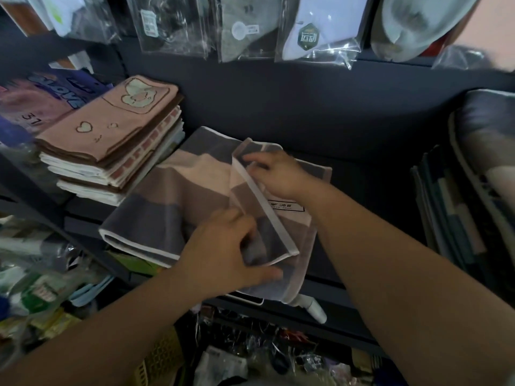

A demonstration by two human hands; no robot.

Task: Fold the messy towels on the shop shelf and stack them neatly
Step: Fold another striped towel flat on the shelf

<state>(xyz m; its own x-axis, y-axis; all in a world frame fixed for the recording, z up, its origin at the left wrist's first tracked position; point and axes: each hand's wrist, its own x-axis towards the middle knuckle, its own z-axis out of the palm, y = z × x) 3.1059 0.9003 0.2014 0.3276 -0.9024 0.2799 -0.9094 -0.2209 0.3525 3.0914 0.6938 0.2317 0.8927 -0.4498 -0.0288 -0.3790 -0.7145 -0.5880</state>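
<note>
Left hand (223, 247) gripping striped towel (172, 196) on shelf (367, 190), right hand (278, 174) perhaps pinching

free: shelf (362, 168) right of towel | blocked left: towel stack (111, 151)

the characters "运动" are printed on a green hexagonal badge (308, 37) on a bagged white garment (328, 20) hung at the top. large white letters, seemingly "glove", and the digits "31" are seen on a purple package (53, 90) at the left. the white label (285, 209) on the striped towel (172, 196) and a barcode sticker (147, 20) cannot be read.
</note>
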